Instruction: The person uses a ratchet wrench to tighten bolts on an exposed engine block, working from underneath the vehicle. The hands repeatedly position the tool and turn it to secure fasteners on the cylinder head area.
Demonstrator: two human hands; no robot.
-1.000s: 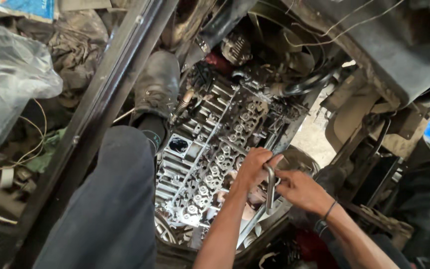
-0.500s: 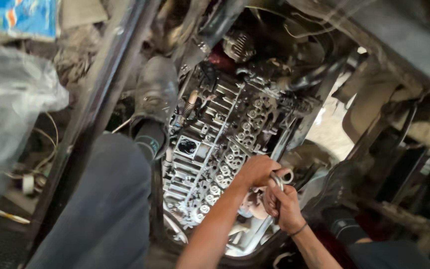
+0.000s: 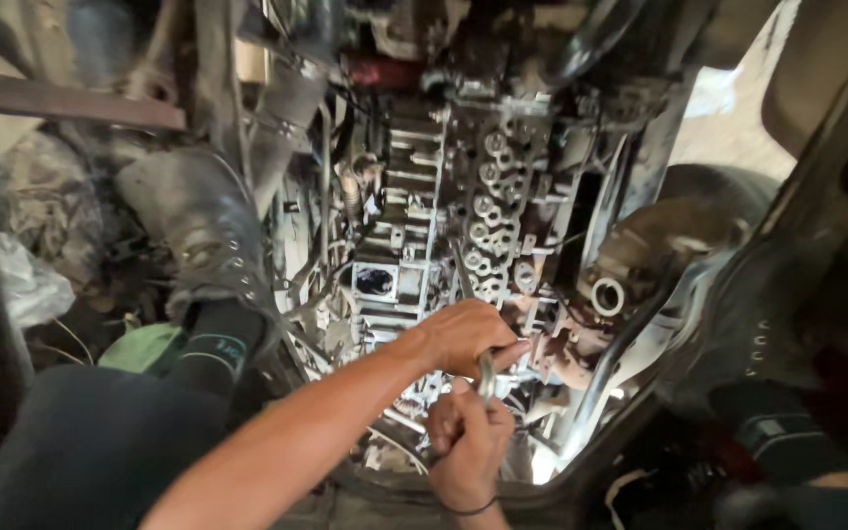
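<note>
Looking down into an opened engine (image 3: 463, 226) — a long metal block running away from the viewer, rows of round spring caps and bolts down its middle, hoses and wires crowding the left edge. To the left, a worn grey boot (image 3: 198, 236) planted beside the block, dark sock and trouser leg below it. To the right, a round pipe opening (image 3: 608, 295) beside the block, near the hands. Low in the middle, both hands meeting over the near end of the block. Left hand (image 3: 468, 337) reaching in from the lower left on a long bare forearm, fingers curled down and pressing on the metal parts just past the tool, nothing clearly gripped. Right hand (image 3: 468, 442) coming up from below, a thin band at the wrist, fist closed around the handle of a slim metal wrench (image 3: 486, 373). Wrench standing nearly upright in the view, long axis pointing away toward the block, its head tucked under the left hand's fingers — touching or just beside them, hard to tell through the blur. Left hand nearer the working end; right hand at the handle end.
</note>
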